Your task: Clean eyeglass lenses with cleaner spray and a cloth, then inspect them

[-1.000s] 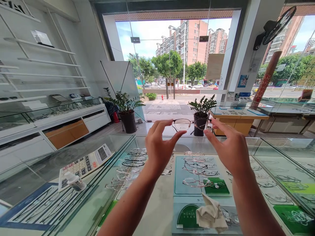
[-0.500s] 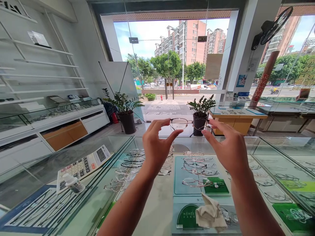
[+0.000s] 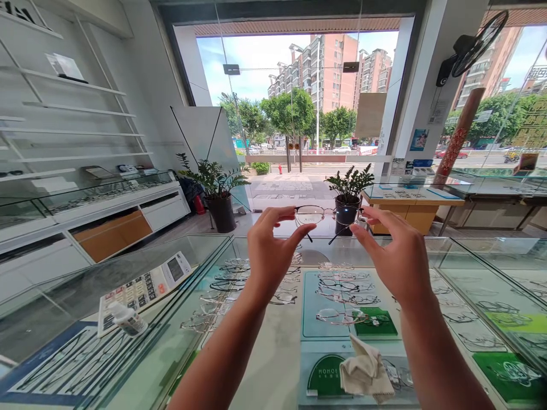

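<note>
Glass display counter [image 3: 273, 347], street window [image 3: 294, 85] beyond. Left hand [image 3: 276, 247] and right hand [image 3: 395, 247] pinch a pair of eyeglasses [image 3: 328, 215] by its outer edges, raised above the counter. Below, rows of frames [image 3: 339, 285]; near right, crumpled beige cloth [image 3: 366, 369]; left, calculator [image 3: 145, 290], small white bottle [image 3: 128, 319] against it. Far side, two potted plants [image 3: 220, 196].

the slim-fingered left hand [image 3: 272, 245] and right hand [image 3: 399, 259] are bare, as are the left forearm [image 3: 228, 339] and right forearm [image 3: 433, 344].
</note>
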`<state>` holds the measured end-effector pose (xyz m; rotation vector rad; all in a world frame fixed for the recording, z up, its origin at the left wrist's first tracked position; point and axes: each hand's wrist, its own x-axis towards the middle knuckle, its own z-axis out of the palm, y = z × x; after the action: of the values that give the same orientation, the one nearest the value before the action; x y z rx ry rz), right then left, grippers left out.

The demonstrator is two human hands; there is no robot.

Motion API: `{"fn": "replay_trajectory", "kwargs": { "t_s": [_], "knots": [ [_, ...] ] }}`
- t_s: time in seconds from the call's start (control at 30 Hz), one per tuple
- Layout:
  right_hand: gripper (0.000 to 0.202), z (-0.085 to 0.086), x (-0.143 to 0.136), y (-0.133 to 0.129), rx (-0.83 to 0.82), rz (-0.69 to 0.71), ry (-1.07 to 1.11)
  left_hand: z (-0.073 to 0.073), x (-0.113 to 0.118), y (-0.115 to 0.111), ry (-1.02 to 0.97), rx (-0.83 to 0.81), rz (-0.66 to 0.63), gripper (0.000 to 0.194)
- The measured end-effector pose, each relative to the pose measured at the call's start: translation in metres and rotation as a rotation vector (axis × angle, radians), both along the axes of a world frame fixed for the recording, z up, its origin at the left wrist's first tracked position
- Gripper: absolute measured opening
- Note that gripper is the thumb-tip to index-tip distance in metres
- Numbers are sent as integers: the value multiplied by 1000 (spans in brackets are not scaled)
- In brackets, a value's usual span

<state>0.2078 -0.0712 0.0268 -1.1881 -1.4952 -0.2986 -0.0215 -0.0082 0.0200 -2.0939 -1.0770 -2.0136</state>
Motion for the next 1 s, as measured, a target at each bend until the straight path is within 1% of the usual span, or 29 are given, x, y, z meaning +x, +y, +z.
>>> {"fn": "replay_trajectory", "kwargs": {
  "t_s": [0.2, 0.4, 0.63, 0.83, 1.0],
  "knots": [
    [44, -2, 3, 3, -77, -1, 6, -2, 3, -3, 21, 82, 68, 42],
    [49, -4, 7, 7, -139, 30, 32, -3, 5, -5, 61, 163, 110, 39],
    [48, -2, 7, 7, -154, 38, 36, -5, 6, -6, 93, 217, 168, 44],
    [46, -2, 6, 5, -147, 24, 29, -4, 6, -6, 87, 214, 152, 42],
    [43, 0, 4, 2, -65, 15, 23, -2, 3, -2, 65, 158, 90, 41]
  ]
}}
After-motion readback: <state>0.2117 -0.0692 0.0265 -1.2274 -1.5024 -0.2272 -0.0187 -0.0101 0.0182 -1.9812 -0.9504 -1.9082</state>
